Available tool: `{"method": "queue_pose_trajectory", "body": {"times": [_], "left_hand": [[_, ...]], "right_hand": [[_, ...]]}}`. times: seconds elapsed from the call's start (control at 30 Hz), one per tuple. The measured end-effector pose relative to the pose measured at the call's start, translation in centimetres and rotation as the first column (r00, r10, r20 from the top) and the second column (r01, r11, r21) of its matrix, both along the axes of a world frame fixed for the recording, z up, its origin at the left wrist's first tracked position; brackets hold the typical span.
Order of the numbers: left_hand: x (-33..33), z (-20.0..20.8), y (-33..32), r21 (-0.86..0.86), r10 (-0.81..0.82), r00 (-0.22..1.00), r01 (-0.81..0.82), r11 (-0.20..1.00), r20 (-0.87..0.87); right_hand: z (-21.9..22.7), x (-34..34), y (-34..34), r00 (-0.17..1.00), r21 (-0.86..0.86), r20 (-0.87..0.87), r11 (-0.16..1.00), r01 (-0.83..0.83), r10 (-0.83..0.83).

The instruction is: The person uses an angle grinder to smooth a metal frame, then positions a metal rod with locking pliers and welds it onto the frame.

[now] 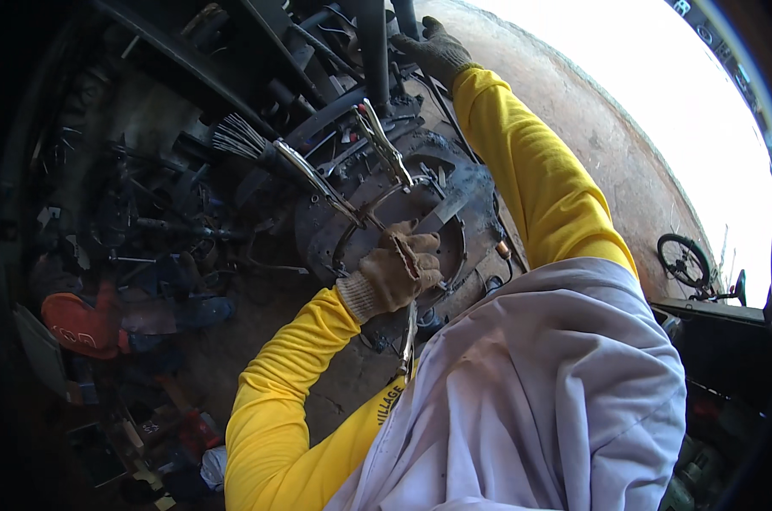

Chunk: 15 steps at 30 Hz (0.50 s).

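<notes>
The left grip (394, 271) hides what lies beneath; the top edge crops a post (374, 55).

dark printed word (391, 405) | on yellow shirt (343, 439) | pale printed characters (83, 335) | on another person's orange top (69, 315)

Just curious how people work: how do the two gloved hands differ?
The left hand is over a dark round plate; the right hand is by a dark post. The left hand looks lighter brown, the right hand darker. The left arm bends; the right arm is nearly straight. Both hands wear gloves.
</notes>
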<state>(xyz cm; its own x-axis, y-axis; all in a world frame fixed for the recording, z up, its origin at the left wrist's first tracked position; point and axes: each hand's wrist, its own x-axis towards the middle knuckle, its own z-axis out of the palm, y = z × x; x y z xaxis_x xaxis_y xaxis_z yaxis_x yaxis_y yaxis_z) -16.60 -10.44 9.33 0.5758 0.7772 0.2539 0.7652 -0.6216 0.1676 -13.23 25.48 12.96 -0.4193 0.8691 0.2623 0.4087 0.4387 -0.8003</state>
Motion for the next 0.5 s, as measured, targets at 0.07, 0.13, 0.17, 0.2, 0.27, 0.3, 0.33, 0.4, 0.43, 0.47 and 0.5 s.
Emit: {"method": "queue_pose_trajectory", "body": {"times": [0.07,0.13,0.17,0.2,0.27,0.3,0.33,0.4,0.43,0.47,0.5], "left_hand": [[0.2,0.0,0.4,-0.006,-0.02,1.0,0.02,1.0,0.002],[0.0,0.2,0.3,-0.022,-0.022,0.999,0.021,1.0,-0.024],[-0.1,0.3,0.4,-0.053,-0.046,0.998,0.043,0.998,-0.048],[-0.2,-0.1,0.0,-0.009,-0.031,0.999,0.031,0.999,0.028],[-0.3,-0.5,0.0,0.0,-0.001,0.999,0.001,1.0,0.045],[-0.1,-0.3,0.1,0.005,0.008,0.998,-0.008,1.0,0.062],[-0.2,-0.2,-0.2,-0.003,0.024,0.998,-0.024,1.0,0.066],[0.0,0.7,-0.1,-0.046,-0.014,1.0,0.014,0.999,0.001],[-0.1,0.7,-0.2,-0.078,-0.012,1.0,0.014,0.997,0.024],[-0.1,0.4,0.4,-0.061,-0.031,1.0,0.031,0.998,0.006],[-0.2,-0.2,0.3,-0.069,-0.034,0.999,0.033,0.997,-0.007]], "right_hand": [[0.4,-1.5,2.4,0.995,0.032,-0.005,0.994,0.101,-0.101],[1.0,-2.9,3.8,0.995,-0.059,-0.092,0.997,-0.048,0.043],[1.3,-3.6,4.6,0.971,-0.153,-0.184,0.971,-0.184,0.155],[2.0,-3.9,4.3,0.969,-0.227,-0.18,0.951,-0.21,0.171],[1.5,-5.2,6.1,0.962,-0.202,-0.195,0.952,-0.23,0.191],[1.3,-5.3,6.9,0.959,-0.178,-0.211,0.957,-0.23,0.191],[1.6,-5.5,6.1,0.917,-0.164,-0.31,0.935,-0.313,0.252],[5.1,-4.8,8.2,0.949,0.223,-0.09,0.935,-0.277,0.302],[6.9,-4.0,8.4,0.91,0.205,-0.228,0.93,-0.304,0.347],[8.7,-2.5,8.9,0.859,0.199,-0.349,0.925,-0.324,0.376],[11.6,-1.6,8.6,0.621,-0.181,-0.765,0.866,-0.466,0.174]]}}
